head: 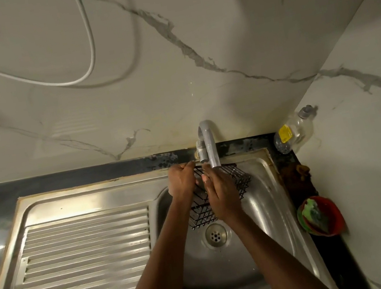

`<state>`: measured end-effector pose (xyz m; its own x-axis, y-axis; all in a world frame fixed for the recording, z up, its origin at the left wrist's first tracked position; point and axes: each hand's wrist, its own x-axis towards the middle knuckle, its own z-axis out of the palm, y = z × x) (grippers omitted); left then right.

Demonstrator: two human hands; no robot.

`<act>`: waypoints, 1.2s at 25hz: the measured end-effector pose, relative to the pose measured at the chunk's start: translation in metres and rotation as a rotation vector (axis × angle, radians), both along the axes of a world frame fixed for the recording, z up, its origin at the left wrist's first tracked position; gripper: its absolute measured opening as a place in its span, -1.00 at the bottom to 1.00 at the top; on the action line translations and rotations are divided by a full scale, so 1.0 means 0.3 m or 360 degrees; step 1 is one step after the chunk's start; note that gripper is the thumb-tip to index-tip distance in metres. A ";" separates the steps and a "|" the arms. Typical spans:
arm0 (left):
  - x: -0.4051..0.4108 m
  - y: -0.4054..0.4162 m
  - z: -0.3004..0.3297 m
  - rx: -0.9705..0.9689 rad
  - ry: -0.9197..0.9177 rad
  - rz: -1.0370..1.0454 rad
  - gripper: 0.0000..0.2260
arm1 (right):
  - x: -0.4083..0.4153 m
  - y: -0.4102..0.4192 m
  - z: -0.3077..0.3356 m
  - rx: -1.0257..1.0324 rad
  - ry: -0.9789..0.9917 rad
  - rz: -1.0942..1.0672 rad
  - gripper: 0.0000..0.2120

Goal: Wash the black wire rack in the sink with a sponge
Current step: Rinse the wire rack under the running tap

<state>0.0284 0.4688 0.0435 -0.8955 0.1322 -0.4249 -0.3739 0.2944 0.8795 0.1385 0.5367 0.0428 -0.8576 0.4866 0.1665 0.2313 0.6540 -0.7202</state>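
**Rack under the tap, sponge not yet in hand**

Fingers of the left hand (181, 181) are curled round the far left edge of the black wire rack (221, 193), gripping it just under the tap (210, 144). The right hand (221, 196) lies over the rack's middle with fingers stretched out flat, pressing or rubbing rather than clutching. The rack sits tilted inside the sink (267, 209), above the drain (216, 236).

From where I stand this looks like rinsing by hand. The sponge (315, 215) is well apart, in the red bowl (334, 214) on the right ledge. To do it well, I'd keep the left grip firm, fetch the sponge with the right, and work along the wires.

The tap spout hangs close over the knuckles, and the back rim is tight behind. There is more room toward the drain and over the ribbed draining board (85, 259) to the left. A clear bottle (293, 133) stands in the corner.
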 end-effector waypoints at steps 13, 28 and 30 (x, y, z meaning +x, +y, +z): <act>0.194 -0.009 0.099 -0.0526 0.0288 0.0200 -0.54 | -0.238 0.137 -0.040 -0.1111 -0.1125 -0.0311 -0.21; 0.149 0.021 0.077 -0.0728 0.0187 0.0242 -0.60 | -0.247 0.132 0.045 -0.1327 -0.1016 0.0079 -0.43; 0.143 0.014 0.057 -0.0708 0.0105 0.0247 -0.60 | -0.226 0.099 0.092 -0.1246 -0.1180 0.0154 -0.39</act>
